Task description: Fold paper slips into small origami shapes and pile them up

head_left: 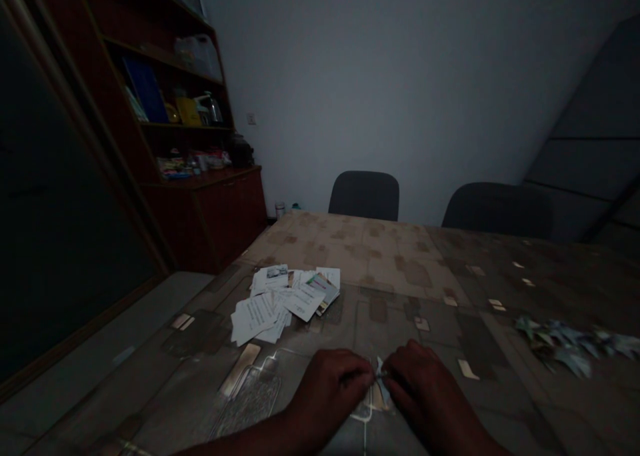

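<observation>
As I look down through the head camera, I have both hands close together over the near part of the worktop (390, 269), with a small pale piece (383, 386) between them. My left hand (333, 379) is curled, its thumb and forefinger pinched together at the left side of the piece. My right hand (425, 376) is bent likewise, its fingertips closed on the other side; the light is too dim for me to tell what the piece is made of. Beyond my left hand, nearer the worktop's left edge, I see a loose spread of printed cards (255, 316), overlapping, mostly white, one with a coloured picture. Well apart from them, toward the right edge, a row of pale folded pieces (575, 356) lies bunched together, bluish and greenish in the gloom. Two dark chairs (364, 195) stand behind the far edge, and past the far left corner I make out a red-brown cabinet (230, 206) against the wall.
</observation>
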Tool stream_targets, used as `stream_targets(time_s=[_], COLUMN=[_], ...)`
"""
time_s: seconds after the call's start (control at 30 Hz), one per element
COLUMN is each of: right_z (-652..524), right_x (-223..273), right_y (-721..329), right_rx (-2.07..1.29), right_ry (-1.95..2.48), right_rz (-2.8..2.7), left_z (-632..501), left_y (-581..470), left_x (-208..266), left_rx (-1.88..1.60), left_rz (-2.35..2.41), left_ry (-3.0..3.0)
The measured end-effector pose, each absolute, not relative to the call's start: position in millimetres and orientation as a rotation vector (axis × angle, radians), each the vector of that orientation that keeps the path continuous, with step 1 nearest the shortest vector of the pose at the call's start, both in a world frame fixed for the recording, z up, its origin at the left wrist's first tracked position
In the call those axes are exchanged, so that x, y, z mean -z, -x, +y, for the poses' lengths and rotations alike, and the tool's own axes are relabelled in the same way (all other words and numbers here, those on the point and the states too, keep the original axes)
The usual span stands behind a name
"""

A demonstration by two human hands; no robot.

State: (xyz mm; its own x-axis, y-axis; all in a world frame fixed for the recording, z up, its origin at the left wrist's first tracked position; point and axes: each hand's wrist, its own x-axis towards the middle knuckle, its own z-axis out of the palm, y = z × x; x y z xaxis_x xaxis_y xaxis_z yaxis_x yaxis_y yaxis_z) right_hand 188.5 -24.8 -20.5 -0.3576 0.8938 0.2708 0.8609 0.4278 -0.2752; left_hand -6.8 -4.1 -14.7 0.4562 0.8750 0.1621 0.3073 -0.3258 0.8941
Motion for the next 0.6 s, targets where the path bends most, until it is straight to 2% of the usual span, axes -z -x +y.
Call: stream_targets(time_s=[0.1,0.3,0.6], right_z=[-25.6,-26.9,-28.8], right_x=[20.3,4.3,-29.8], right_y=[-190.0,-193.2,-212.2], right_rx=[-0.141,-0.234,-0.358], right_ry=[1.489,1.46,1.114], right_rz=[-2.314,-2.316,-2.364], left_z=[-5.6,-1.3,-2.3], left_y=[8.1,10.0,9.5], left_x=[14.8,16.1,17.9], left_rx=[-0.859,-0.901,-0.879], left_rz=[0.975,1.008,0.999], left_ry=[-2.002,-1.805,-1.761])
